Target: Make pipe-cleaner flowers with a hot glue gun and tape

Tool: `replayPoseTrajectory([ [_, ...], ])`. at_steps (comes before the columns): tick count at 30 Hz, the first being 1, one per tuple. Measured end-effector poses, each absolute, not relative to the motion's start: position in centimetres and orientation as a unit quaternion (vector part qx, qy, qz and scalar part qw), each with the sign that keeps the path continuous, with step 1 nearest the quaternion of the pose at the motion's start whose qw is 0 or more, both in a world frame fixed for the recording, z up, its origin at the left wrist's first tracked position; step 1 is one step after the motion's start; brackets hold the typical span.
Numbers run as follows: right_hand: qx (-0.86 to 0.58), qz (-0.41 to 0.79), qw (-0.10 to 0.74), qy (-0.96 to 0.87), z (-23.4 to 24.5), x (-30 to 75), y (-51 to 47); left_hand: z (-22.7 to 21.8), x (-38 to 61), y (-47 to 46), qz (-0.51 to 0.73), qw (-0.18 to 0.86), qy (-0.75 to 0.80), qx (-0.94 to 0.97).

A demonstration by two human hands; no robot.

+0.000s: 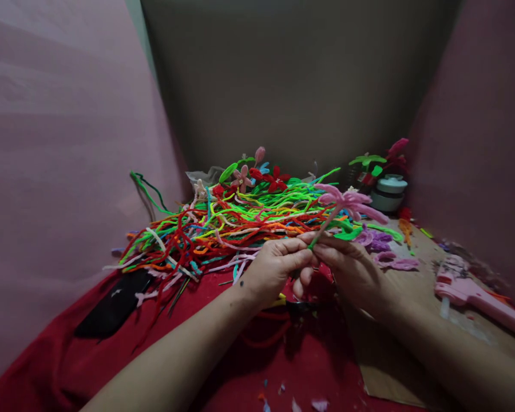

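A pink pipe-cleaner flower [347, 200] leans up and to the right above my hands, its petals spread. My left hand [277, 263] pinches the lower end of its stem, thumb against fingers. Close beside it, my right hand [347, 263] is also closed on the stem, and the fingertips of both hands nearly meet. A bit of green pipe cleaner [312, 245] shows at the stem between the fingers. How far the stem runs below is hidden by my hands. Under them lie scissors with a yellow handle [278, 301], partly covered.
A wide heap of coloured pipe cleaners [240, 220] spreads behind my hands, with finished flowers [277, 180] on top. A black phone [114, 306] lies left on the red cloth [223, 355]. A pink glue gun [476, 292] and a teal-lidded jar [388, 191] are right.
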State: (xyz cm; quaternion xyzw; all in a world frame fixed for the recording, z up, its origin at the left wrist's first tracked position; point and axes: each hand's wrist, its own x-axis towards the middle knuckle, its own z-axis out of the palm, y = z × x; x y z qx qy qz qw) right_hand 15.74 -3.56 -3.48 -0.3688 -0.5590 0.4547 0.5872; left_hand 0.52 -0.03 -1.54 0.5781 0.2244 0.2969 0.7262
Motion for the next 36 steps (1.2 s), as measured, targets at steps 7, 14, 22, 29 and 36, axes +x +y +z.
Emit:
replayPoseTrajectory([
  [7, -0.313, 0.529, 0.596, -0.517, -3.7, 15.9, -2.9, -1.9, 0.3, 0.4, 0.241, 0.821, 0.144, 0.497],
  [14, -0.326, 0.518, 0.627, -0.482, -3.7, 15.6, -2.8, -1.6, 0.5, -0.1, 0.274, 0.639, 0.249, 0.674],
  [22, -0.493, 0.349, 0.591, -0.534, -3.0, 15.0, -3.8, -3.6, 0.8, -0.6, 0.348, 0.112, 0.324, 0.873],
  [29, -0.397, 0.491, 0.575, -0.52, -3.5, 15.0, -3.8, -1.4, 0.9, -0.6, 0.333, 0.57, 0.315, 0.682],
  [36, -0.34, 0.527, 0.601, -0.496, -3.7, 15.5, -3.4, -1.5, 0.4, 0.1, 0.279, 0.756, 0.214, 0.553],
])
